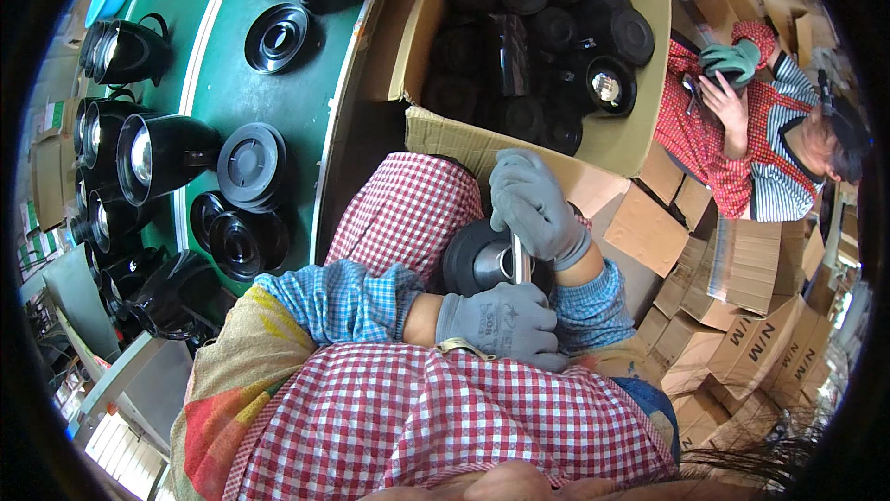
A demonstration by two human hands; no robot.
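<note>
In my lap, against the checked apron, lies a round black vessel (456, 262) with a shiny silver inside, partly covered by my hands. A narrow, pale bar-like tool (521, 265) runs across it; its exact kind is unclear. My left hand (501, 320), in a grey glove, is closed around the near end of this tool. At the far end, my gloved right hand (538, 209) is closed on the same bar. Both ends of the tool are hidden inside the gloves.
On my left, a green worktable (206, 42) carries black jugs (153, 158), stacked grey-black discs (250, 165) and black lids (278, 38). Ahead stands an open cardboard box (422, 130) of black parts. At right, a co-worker (742, 130) sits among flattened cartons (760, 343).
</note>
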